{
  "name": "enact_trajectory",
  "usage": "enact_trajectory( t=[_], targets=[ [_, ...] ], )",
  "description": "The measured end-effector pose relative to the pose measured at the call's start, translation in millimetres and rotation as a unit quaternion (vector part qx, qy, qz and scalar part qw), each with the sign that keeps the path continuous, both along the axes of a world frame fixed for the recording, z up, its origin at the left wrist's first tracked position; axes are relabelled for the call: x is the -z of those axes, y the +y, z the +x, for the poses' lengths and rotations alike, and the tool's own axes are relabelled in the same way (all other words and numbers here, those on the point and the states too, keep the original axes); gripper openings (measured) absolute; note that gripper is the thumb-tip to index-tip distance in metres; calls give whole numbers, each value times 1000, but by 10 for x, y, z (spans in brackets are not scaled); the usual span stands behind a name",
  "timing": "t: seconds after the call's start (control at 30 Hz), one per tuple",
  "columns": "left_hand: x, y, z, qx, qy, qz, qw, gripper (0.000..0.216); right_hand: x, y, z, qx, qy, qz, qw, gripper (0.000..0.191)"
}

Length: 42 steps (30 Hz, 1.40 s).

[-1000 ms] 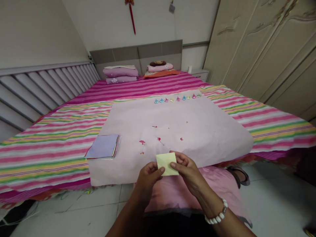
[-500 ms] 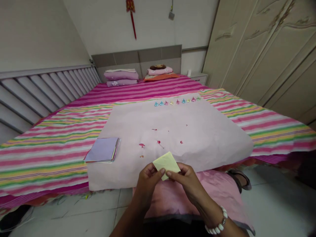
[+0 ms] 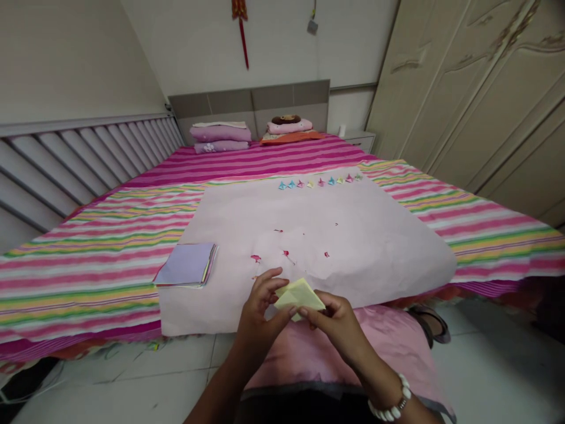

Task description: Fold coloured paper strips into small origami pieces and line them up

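A small folded piece of yellow origami paper (image 3: 299, 293) is held low over the near edge of a large pale sheet (image 3: 247, 206). My right hand (image 3: 333, 315) pinches its right corner, thumb in front and fingers behind. At its left side, my left hand (image 3: 262, 306) keeps the thumb on the lower edge, with the fingers raised and bent around the left corner. Beyond the hands, several red scraps (image 3: 286, 254) lie on the sheet. Along the sheet's far edge stands a row of small folded paper pieces (image 3: 321, 182) in blue, pink, yellow and green.
To the left rests a stack of square coloured paper (image 3: 185, 264), lilac on top. Striped bedding (image 3: 97, 247) surrounds the sheet. A pink cushion (image 3: 375, 347) is under my forearms. Folded bedding (image 3: 220, 134) sits by the headboard, and a wardrobe (image 3: 463, 88) stands at right.
My left fingers have lifted and spread at the paper's left corner. The yellow paper is tilted, and its lower corner no longer points down in view. The camera view has shifted slightly.
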State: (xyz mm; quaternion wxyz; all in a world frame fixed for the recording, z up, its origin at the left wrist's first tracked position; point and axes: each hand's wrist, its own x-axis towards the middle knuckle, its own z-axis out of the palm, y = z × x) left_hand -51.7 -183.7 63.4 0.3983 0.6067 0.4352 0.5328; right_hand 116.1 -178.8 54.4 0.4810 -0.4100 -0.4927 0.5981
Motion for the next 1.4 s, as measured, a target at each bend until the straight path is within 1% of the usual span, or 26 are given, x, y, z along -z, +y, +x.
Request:
enact_trajectory(
  t=[0.13,0.23,0.33,0.57,0.77,0.83,0.9,0.97,1.07,1.13,1.27,1.4],
  targets=[
    [-80,-30,2,0,66,46,997,32,-11,-19,1,12,-42,56,997,20],
    [-121,-49,5,2,73,76,994,21,-21,-29,4,26,-62,84,994,17],
    [-116,-58,-10,18,69,80,994,12,-29,-33,3,35,-58,94,993,13],
    [-102,-72,-44,36,69,84,993,15,-27,-44,-12,36,-47,91,994,8],
    [-93,-95,-47,17,87,102,991,15,-28,-51,-8,40,-42,90,994,9],
    [-78,-100,-39,5,69,81,994,14,-32,-54,-11,33,-39,87,995,12],
    [-69,-99,-31,-5,34,51,998,19,-37,-58,-16,26,-40,83,995,15],
    [-70,-89,-31,1,26,42,999,24,-42,-61,-20,21,-42,78,996,18],
    [-81,-64,-51,19,76,71,994,17,-46,-63,-21,16,-42,73,996,18],
    [-83,-51,-68,20,98,95,990,14,-43,-61,-21,16,-42,72,996,17],
    [-92,-43,-80,-1,116,124,986,28,-20,-53,-24,15,-40,72,997,17],
    [-134,-43,-62,7,135,156,978,26,8,-40,-32,16,-42,68,997,17]
  ],
)
